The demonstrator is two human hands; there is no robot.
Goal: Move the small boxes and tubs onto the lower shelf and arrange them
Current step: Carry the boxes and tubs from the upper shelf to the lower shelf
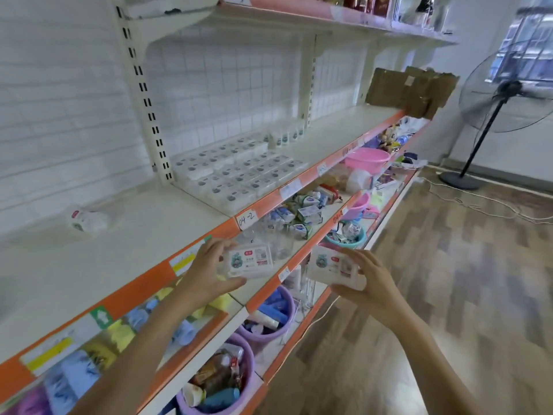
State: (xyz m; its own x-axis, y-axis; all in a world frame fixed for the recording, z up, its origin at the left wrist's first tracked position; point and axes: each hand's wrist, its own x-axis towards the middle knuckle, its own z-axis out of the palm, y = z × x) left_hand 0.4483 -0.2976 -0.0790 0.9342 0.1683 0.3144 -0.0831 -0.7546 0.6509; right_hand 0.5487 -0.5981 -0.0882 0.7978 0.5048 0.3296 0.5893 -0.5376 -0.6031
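Head view: left hand grips one small box, right hand grips another, both held in front of the orange-edged shelf. More boxes lie in rows on it.

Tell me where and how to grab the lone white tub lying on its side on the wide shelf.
The tub lies tipped over, alone on the shelf, its labelled end toward the left. Probably best to come from above and the front, fingers and thumb spanning its rounded body near the middle. Both the left hand and the right hand already hold a small box each.
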